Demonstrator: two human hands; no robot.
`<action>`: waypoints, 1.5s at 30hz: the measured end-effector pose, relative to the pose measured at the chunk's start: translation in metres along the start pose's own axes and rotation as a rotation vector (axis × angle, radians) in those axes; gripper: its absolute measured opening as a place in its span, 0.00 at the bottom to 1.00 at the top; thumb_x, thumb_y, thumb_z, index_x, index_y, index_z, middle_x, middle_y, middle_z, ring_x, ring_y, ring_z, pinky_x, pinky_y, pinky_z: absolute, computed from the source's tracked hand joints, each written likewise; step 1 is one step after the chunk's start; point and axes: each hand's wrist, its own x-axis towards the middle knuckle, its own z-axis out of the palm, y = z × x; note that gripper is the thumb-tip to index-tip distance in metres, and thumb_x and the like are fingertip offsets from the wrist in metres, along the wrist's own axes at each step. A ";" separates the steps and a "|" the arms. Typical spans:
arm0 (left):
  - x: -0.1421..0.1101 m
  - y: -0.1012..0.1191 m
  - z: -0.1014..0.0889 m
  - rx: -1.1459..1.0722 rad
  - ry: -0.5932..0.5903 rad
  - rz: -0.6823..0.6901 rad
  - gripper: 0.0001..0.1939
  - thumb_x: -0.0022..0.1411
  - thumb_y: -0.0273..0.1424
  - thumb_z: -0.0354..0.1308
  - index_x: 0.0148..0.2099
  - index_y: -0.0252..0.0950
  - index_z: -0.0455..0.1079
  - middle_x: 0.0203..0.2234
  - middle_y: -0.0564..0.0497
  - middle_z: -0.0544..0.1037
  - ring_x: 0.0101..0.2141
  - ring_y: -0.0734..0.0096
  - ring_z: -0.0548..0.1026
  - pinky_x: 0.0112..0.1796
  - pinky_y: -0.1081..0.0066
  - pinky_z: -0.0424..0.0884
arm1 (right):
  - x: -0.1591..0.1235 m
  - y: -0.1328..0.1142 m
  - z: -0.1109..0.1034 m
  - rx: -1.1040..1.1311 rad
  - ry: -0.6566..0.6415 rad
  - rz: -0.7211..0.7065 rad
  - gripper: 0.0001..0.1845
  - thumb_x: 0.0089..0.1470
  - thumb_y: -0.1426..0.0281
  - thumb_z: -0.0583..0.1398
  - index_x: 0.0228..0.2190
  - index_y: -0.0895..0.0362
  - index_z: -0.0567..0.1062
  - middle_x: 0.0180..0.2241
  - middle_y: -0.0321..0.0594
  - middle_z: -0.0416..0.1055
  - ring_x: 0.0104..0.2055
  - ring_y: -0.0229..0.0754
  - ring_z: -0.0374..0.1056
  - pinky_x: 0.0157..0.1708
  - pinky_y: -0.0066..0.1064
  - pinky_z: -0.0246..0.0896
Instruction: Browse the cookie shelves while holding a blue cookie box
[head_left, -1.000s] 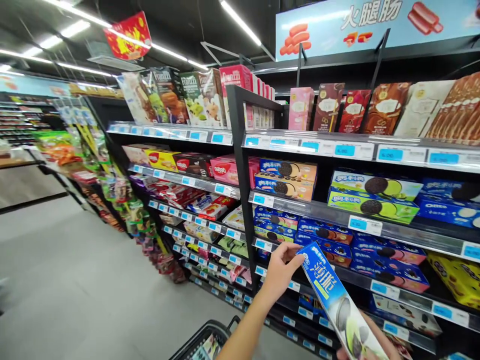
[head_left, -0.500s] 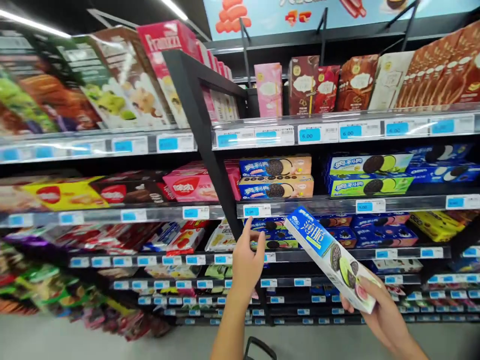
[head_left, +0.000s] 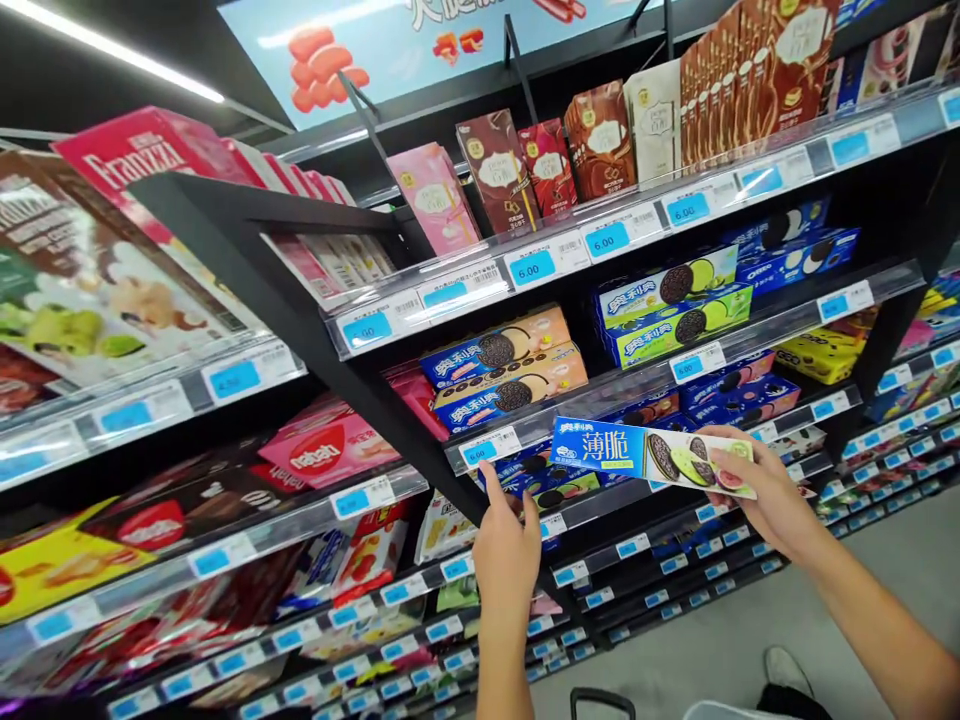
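My right hand (head_left: pixel 757 490) grips the right end of a slim blue and white cookie box (head_left: pixel 611 450). Its front, with dark sandwich cookies and green filling pictured on it, faces me, and the box lies nearly level. My left hand (head_left: pixel 506 540) holds nothing. Its index finger stretches up to a price tag (head_left: pixel 487 447) on the shelf edge, with the thumb apart; whether the fingertip touches the tag I cannot tell. Just above that tag, two stacked blue and peach cookie boxes (head_left: pixel 510 390) sit on the shelf. Blue boxes (head_left: pixel 517 475) on the lower shelf are partly hidden by my hand.
A dark shelf post (head_left: pixel 300 330) slants between two shelf sections. Upright brown boxes (head_left: pixel 600 140) line the upper shelf. Green and blue cookie boxes (head_left: pixel 675 300) stand to the right. Below are a black handle (head_left: pixel 600 697), a shoe (head_left: pixel 786 670) and grey floor (head_left: pixel 885 600).
The view has tilted and turned right, so the shelves now slope. The box in my right hand has swung from a steep diagonal to nearly level. My left hand still reaches to the price tag.
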 end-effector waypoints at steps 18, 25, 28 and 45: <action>0.001 0.009 -0.015 0.122 -0.138 -0.088 0.38 0.73 0.38 0.45 0.76 0.33 0.32 0.27 0.48 0.77 0.29 0.60 0.75 0.27 0.69 0.54 | 0.008 0.001 0.001 0.012 0.055 -0.007 0.29 0.35 0.55 0.77 0.37 0.56 0.78 0.28 0.38 0.74 0.20 0.37 0.64 0.16 0.27 0.58; 0.001 0.011 -0.013 0.158 -0.152 -0.093 0.38 0.74 0.40 0.43 0.76 0.31 0.32 0.26 0.47 0.76 0.29 0.56 0.76 0.27 0.68 0.55 | 0.006 -0.004 0.002 -0.039 0.032 -0.015 0.29 0.38 0.53 0.75 0.38 0.56 0.77 0.27 0.38 0.74 0.21 0.37 0.63 0.17 0.28 0.55; 0.000 0.012 -0.013 0.157 -0.146 -0.096 0.38 0.74 0.40 0.43 0.76 0.31 0.32 0.28 0.47 0.77 0.30 0.57 0.77 0.27 0.69 0.55 | 0.004 -0.005 0.002 -0.050 0.019 -0.020 0.31 0.37 0.51 0.75 0.39 0.56 0.77 0.26 0.38 0.73 0.20 0.37 0.62 0.17 0.28 0.53; 0.004 0.018 -0.014 0.158 -0.200 -0.107 0.38 0.75 0.36 0.42 0.76 0.32 0.27 0.33 0.43 0.81 0.36 0.56 0.80 0.29 0.69 0.57 | 0.004 0.001 -0.004 -0.087 -0.010 0.029 0.36 0.40 0.48 0.74 0.46 0.55 0.76 0.26 0.39 0.74 0.22 0.40 0.64 0.19 0.30 0.59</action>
